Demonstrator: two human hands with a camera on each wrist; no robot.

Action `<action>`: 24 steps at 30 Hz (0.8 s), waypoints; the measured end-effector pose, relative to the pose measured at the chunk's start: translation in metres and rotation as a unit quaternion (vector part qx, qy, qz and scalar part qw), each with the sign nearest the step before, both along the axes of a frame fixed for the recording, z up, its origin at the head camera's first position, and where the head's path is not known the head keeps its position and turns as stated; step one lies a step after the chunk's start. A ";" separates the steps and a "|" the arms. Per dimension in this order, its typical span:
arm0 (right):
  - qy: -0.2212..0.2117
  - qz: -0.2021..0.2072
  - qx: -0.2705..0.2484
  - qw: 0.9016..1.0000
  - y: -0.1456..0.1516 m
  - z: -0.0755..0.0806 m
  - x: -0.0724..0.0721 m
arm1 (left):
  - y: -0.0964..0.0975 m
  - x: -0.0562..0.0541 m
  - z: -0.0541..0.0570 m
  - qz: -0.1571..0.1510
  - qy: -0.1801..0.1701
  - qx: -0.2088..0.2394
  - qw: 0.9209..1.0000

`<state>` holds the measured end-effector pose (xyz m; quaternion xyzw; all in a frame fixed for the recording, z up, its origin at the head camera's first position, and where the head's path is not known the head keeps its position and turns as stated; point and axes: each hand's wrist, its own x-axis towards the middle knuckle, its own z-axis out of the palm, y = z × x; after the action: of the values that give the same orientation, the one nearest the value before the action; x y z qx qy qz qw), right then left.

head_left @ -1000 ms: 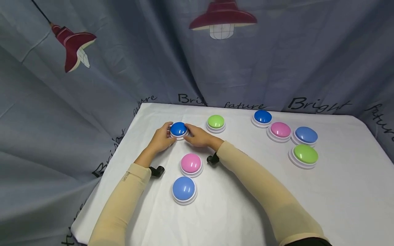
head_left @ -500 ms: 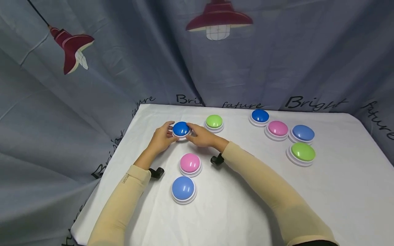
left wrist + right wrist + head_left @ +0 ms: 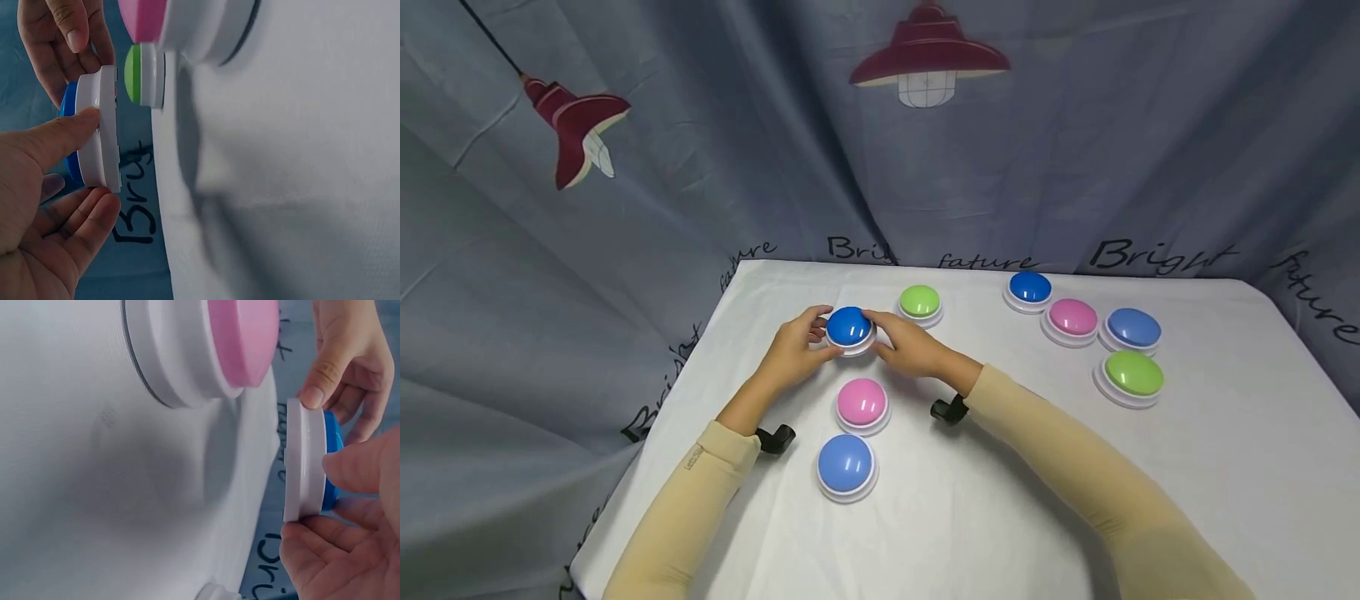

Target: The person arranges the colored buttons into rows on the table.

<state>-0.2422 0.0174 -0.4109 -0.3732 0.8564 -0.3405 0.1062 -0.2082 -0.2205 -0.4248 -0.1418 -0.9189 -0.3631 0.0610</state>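
Note:
Both hands hold a dark blue dome push button (image 3: 848,326) with a white round base, one from each side. My left hand (image 3: 793,350) has its thumb on the near rim of the base and fingers round the left side. My right hand (image 3: 912,345) grips the opposite side with thumb and fingers. In the left wrist view the blue button (image 3: 97,131) is off the white cloth, its underside showing. The right wrist view shows the left thumb on the rim of the blue button (image 3: 306,462). A green button (image 3: 920,302) stands just behind the right hand.
A pink button (image 3: 861,402) and a light blue button (image 3: 846,464) stand in line nearer the person. At the right are another dark blue button (image 3: 1029,288), a pink one (image 3: 1072,318), a light blue one (image 3: 1133,328) and a green one (image 3: 1132,375). A grey curtain (image 3: 760,167) hangs behind.
Both hands have carried the dark blue button to the right and a little nearer the person. The other buttons keep their places on the cloth; the head view has shifted slightly.

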 end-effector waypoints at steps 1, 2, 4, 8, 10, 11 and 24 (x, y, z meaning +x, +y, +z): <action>0.007 0.002 -0.003 1.000 0.002 0.001 0.002 | 0.001 0.003 0.002 -0.004 0.003 0.002 1.000; 0.013 0.003 -0.006 1.000 0.004 0.002 0.004 | 0.002 0.005 0.003 -0.007 0.007 0.005 1.000; 0.023 0.005 -0.010 1.000 0.010 0.004 0.009 | 0.005 0.010 0.006 -0.018 0.015 0.009 1.000; 0.029 0.003 -0.012 0.999 0.020 0.009 0.021 | 0.012 0.020 0.012 -0.035 0.025 0.006 0.999; 0.026 0.001 -0.013 1.000 0.026 0.012 0.029 | 0.015 0.025 0.014 -0.041 0.026 0.003 0.999; 0.026 0.001 -0.013 1.000 0.029 0.013 0.032 | 0.017 0.027 0.015 -0.043 0.027 0.002 0.999; 0.029 0.018 -0.001 0.999 0.067 0.021 0.082 | 0.041 0.062 0.018 -0.103 0.023 0.009 0.994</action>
<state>-0.1598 0.0844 -0.3894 -0.3983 0.8518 -0.3289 0.0870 -0.1464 -0.1793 -0.4070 -0.2435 -0.8945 -0.3722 0.0457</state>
